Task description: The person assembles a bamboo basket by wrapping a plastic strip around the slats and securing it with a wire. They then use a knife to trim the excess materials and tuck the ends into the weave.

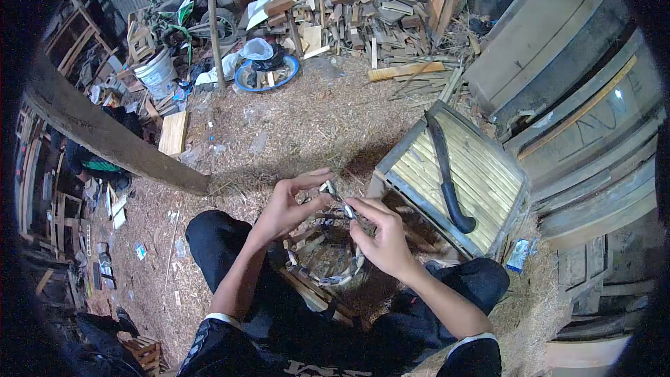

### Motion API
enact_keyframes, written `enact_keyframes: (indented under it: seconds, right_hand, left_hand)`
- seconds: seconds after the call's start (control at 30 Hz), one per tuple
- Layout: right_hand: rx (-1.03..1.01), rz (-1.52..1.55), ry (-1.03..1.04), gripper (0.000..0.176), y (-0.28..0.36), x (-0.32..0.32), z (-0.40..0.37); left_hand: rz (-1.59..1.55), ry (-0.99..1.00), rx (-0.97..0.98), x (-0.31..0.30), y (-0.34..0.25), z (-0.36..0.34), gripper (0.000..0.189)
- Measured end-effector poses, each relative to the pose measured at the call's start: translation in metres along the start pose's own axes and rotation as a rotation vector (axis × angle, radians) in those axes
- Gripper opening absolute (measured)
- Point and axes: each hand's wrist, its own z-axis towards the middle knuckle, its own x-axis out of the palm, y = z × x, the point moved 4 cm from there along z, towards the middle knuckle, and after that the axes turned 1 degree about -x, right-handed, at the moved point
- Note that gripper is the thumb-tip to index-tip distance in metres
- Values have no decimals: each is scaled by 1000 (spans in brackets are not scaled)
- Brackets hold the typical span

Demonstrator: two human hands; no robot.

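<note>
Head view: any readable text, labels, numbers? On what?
No text can be read.
Black shirt: white lettering, cut off by the frame edge, unreadable.
Blue packet: print too small.
Dark panel: scrawled marks, no legible characters.
Strip held by left hand and right hand: no marks.

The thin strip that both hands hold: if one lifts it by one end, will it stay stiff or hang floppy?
Probably springy rather than limp: the thin strip seems to run into a curved ring below without kinking. Likely very light, since the left hand and right hand pinch it with fingertips only. Whether it is slippery I cannot tell.
</note>
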Motion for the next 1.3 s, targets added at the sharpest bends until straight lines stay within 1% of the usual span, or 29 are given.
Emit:
enact_keyframes:
  seconds: [0.1, 0.23, 0.3, 0.4, 0.43, 0.5, 0.6, 0.73, 0.8, 0.9, 1.03, 1.1, 1.23, 1.3]
  right_hand:
    - [4, -8, 2, 39, -1, 0, -1]
    - [46, 12, -9, 38, -1, -2, 0]
    - [10, 6, -12, 38, -3, -4, 1]
    - [10, -9, -3, 37, -4, -6, 3]
    - [9, -8, -3, 37, -4, -5, 3]
    - [-13, -9, -11, 38, -4, -4, 3]
    - [-16, -9, -11, 39, -5, -4, 3]
    - [0, 4, 0, 36, 0, -5, 4]
    - [52, 24, 16, 36, 2, -6, 4]
    - [2, 16, -28, 36, 1, -4, 2]
    - [22, 30, -36, 35, 0, -3, 2]
    - [47, 15, -45, 35, 1, -2, 2]
    - [23, -6, -12, 35, 0, -2, 2]
    - [10, 8, 12, 34, -3, 0, 2]
  left_hand:
    - [18, 61, -14, -2, 5, 4, 37]
    - [108, 41, 46, -2, -7, 3, 36]
    - [195, -75, 99, -3, -10, 4, 34]
    - [221, -117, 140, -5, -2, 6, 31]
    - [223, -118, 141, -6, -2, 5, 31]
    - [256, -47, 147, -4, -3, 5, 30]
    - [284, -41, 170, -4, -9, 3, 31]
    - [316, -43, 170, -3, -4, 4, 33]
    - [361, -55, 179, -3, -5, 3, 33]
    - [369, -85, 187, -5, -4, 4, 32]
    - [434, -103, 176, -8, -2, 3, 33]
    - [346, -92, 104, -9, -1, 3, 32]
    - [319, -76, 105, -7, 4, 3, 36]
    - [-83, -155, 34, -3, 9, 1, 37]
